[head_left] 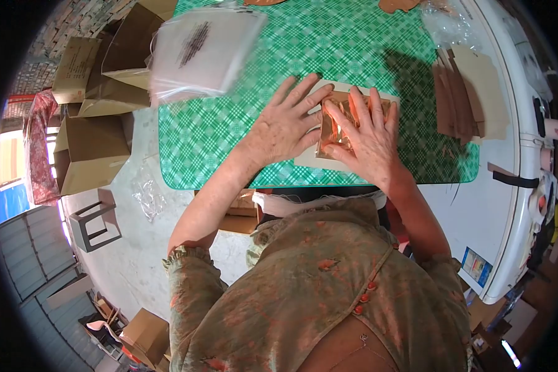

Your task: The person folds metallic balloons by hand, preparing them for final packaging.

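A shiny copper-coloured piece point(340, 137) lies on a pale flat card point(310, 160) on the green checked tablecloth. My right hand point(371, 139) rests on the shiny piece with its fingers spread. Beside it, my left hand point(285, 127) is spread at the card's left edge, its fingertips close to the piece's upper left corner. Neither hand is wrapped round anything. Part of the piece is hidden beneath my right hand.
A stack of clear plastic bags point(204, 49) lies at the table's back left. Brown and cream card pieces point(471, 93) are at the right. Open cardboard boxes point(93, 146) stand left of the table, with a grey frame point(96, 220) on the floor.
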Motion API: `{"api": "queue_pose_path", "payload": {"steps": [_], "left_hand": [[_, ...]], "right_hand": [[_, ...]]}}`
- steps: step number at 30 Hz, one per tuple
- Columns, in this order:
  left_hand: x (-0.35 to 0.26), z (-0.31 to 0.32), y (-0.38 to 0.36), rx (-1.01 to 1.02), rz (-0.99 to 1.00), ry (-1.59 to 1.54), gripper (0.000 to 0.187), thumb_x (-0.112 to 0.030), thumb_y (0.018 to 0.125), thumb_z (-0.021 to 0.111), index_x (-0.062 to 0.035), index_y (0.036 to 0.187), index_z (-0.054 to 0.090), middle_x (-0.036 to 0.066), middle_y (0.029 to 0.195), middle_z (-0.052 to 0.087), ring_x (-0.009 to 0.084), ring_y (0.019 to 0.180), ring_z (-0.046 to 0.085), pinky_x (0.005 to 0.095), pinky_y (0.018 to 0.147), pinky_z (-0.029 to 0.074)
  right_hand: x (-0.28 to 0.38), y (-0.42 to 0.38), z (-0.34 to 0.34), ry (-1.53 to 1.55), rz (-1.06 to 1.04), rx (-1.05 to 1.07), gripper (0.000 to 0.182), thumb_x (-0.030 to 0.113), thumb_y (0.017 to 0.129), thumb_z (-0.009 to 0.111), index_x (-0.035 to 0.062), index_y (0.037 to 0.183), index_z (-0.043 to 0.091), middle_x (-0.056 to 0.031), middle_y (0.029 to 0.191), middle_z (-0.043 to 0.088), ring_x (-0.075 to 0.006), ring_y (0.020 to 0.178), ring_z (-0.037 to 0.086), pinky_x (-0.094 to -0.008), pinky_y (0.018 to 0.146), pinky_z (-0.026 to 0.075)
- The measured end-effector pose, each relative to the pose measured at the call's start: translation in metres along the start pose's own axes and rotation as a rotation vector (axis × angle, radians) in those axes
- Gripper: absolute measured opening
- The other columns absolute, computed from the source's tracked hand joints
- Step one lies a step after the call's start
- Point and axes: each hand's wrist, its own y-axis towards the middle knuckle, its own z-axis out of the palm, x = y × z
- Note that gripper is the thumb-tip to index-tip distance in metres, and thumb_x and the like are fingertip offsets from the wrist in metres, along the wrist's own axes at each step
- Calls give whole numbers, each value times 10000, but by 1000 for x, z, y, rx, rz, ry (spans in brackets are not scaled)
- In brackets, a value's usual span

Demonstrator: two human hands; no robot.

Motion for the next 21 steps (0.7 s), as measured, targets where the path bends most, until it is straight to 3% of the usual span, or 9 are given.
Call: {"api": "queue_pose_path", "payload": {"steps": [5,17,21], "left_hand": [[-3,-6,-1,68,17,-10,412,-399,1044,547,-130,1308,714,78,1721,362,329,1625,248,574,1329,175],[-14,-9,0,107,-11,150,460,-383,1027,549,-118,1374,692,77,1701,394,303,1615,271,546,1340,160],[-22,-18,0,122,-24,236,428,-355,1014,576,-86,1313,721,84,1673,431,299,1602,298,534,1341,166]], "right_hand": [[1,2,-2,1,2,-7,832,690,853,737,318,1566,523,-185,1586,403,-500,1441,336,-782,1082,269],[3,9,-5,-15,45,61,809,694,848,730,319,1542,552,-170,1612,398,-521,1482,304,-789,1088,253],[3,8,-5,-21,59,90,803,701,857,713,333,1551,547,-171,1628,386,-523,1508,281,-796,1106,227]]}}
